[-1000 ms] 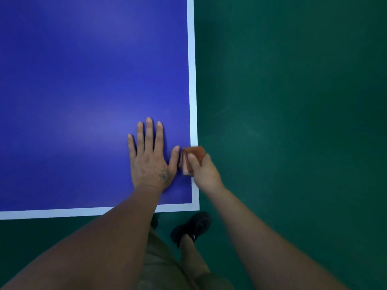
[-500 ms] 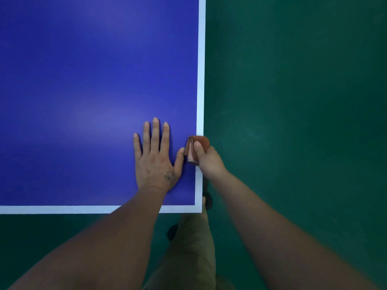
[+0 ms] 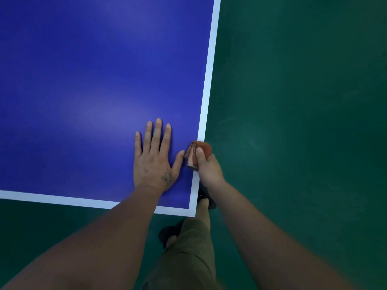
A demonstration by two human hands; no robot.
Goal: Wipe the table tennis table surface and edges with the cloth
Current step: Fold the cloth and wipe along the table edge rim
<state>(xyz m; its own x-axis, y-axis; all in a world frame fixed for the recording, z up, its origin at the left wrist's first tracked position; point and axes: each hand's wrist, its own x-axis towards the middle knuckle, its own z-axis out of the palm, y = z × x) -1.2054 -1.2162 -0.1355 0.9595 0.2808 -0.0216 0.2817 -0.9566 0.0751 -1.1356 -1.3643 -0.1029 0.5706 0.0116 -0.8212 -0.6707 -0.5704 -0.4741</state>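
Sliding further along the tabletop (image 3: 83,80) edge, my right hand (image 3: 209,170) pinches the folded cloth (image 3: 200,148) over the white sideline near the corner (left hand (image 3: 154,162) flat beside it), with most of the edge seemingly left.

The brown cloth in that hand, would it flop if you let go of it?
Probably yes: the cloth looks soft, folded in layers and squashed over the table edge by the right hand. Likely light too, since fingers alone hold it.
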